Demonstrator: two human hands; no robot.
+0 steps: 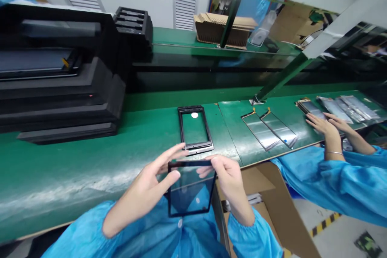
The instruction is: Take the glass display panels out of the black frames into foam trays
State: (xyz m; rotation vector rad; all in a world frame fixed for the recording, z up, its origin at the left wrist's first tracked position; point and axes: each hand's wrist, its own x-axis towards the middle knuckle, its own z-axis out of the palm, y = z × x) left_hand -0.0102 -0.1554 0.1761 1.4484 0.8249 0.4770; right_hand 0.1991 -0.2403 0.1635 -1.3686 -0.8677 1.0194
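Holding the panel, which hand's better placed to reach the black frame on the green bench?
Left, probably: the left hand has its fingers raised beside the near corner of the black frame, while the right hand pinches the top edge of the black-bordered clear panel.

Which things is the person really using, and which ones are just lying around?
Being used: left hand, right hand, black-framed glass panel, black frame on the bench.

Just lying nearby: black foam trays, silvery panels, cardboard box.
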